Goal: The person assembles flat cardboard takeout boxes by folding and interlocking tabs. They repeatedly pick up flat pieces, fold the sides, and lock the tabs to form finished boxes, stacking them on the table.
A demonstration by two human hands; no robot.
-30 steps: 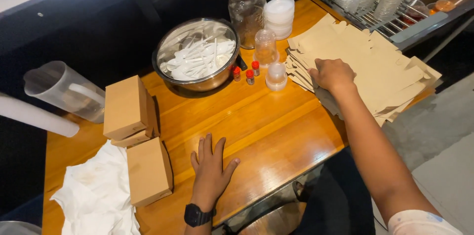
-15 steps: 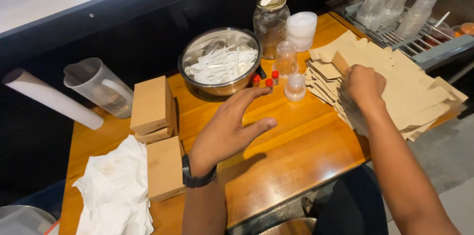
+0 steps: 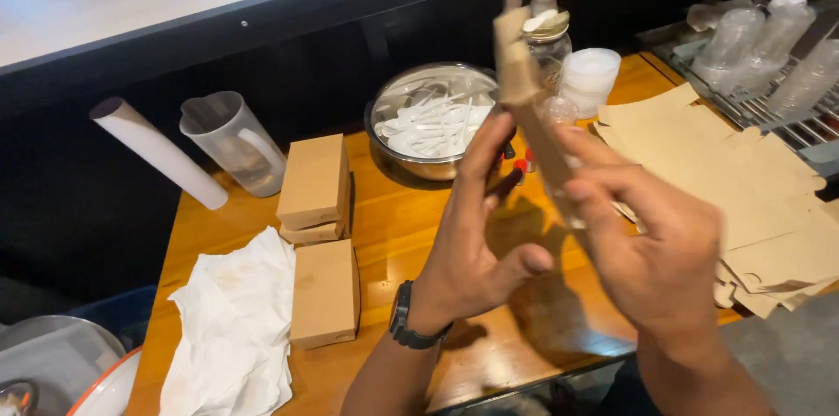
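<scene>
Matt brown cardboard blank (image 3: 524,93), glossy varnished wooden table (image 3: 393,232), shiny metal bowl (image 3: 419,162), crumpled white paper towel (image 3: 232,320).

Wooden worktop (image 3: 384,232) against dark wall. Steel bowl (image 3: 430,123) of white plastic cutlery at back. Clear measuring jug (image 3: 229,142) beside white roll (image 3: 157,152), far left. Two brown boxes (image 3: 315,184) stacked, third (image 3: 324,292) lying nearer. Crumpled white cloth (image 3: 232,320) at left edge. Glass jar (image 3: 549,36), stacked white lids (image 3: 589,75) behind. Clear cups on rack (image 3: 769,49), right.
</scene>
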